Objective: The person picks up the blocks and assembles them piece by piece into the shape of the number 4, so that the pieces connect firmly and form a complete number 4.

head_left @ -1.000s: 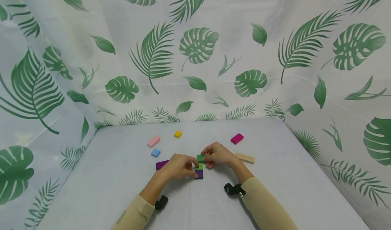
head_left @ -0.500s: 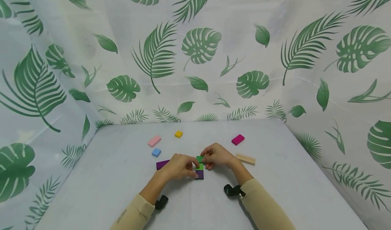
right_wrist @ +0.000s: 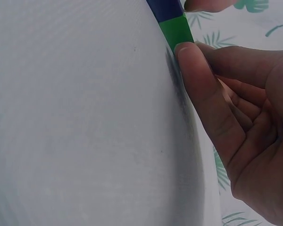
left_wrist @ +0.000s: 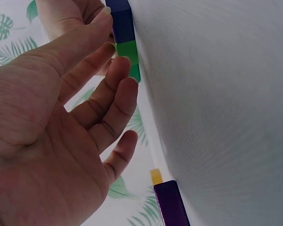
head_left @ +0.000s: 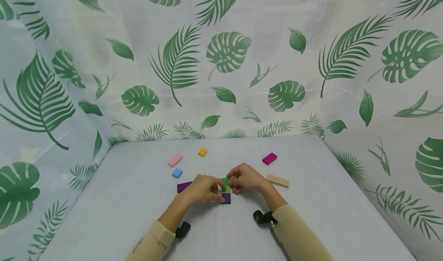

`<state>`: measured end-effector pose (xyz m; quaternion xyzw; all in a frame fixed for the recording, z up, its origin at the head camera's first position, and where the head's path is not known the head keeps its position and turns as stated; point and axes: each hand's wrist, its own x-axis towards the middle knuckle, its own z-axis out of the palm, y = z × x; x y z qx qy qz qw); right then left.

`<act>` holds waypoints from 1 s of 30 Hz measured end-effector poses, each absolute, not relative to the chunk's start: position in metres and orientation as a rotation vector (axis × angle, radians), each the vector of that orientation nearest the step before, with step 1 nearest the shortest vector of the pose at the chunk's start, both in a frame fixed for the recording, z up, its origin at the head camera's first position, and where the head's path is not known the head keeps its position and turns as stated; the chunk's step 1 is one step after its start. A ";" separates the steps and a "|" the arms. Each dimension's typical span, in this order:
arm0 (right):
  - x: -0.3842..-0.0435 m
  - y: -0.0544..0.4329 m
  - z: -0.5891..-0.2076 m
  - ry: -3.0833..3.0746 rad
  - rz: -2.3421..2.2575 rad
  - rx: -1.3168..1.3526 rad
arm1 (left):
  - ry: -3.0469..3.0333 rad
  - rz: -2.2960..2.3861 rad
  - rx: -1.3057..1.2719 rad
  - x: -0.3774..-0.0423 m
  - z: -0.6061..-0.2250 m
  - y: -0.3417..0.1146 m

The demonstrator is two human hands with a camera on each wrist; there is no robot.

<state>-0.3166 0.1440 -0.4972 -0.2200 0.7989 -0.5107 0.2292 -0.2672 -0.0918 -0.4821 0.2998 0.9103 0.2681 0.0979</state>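
A short row of blocks lies in front of the person: a dark purple block [head_left: 226,198] nearest, a light green block [head_left: 226,189] in the middle and a darker green block [head_left: 225,181] at the far end. The left hand [head_left: 202,188] pinches the near part of the row from the left, its thumb at the purple block and its index fingertip by the light green one. From the right, the right hand [head_left: 246,176] pinches the darker green block between thumb and index finger. That block is partly hidden by the fingers in the right wrist view.
A longer purple block [head_left: 183,186] lies partly behind the left hand. Beyond it are blue [head_left: 177,173], pink [head_left: 175,160] and yellow [head_left: 202,152] blocks. On the right lie a magenta block [head_left: 269,158] and a plain wooden block [head_left: 278,181]. A leaf-print curtain [head_left: 228,68] borders the table.
The right hand and the darker green block have shifted very slightly toward the person, against the light green block. The left hand keeps its place.
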 end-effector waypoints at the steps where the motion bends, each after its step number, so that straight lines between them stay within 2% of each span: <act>1: -0.317 0.144 -0.497 2.204 -1.402 -0.608 | 2.693 0.798 0.889 -0.267 -0.482 -0.092; 30: -0.315 0.146 -0.497 2.226 -1.391 -0.594 | 2.689 0.791 0.896 -0.269 -0.481 -0.093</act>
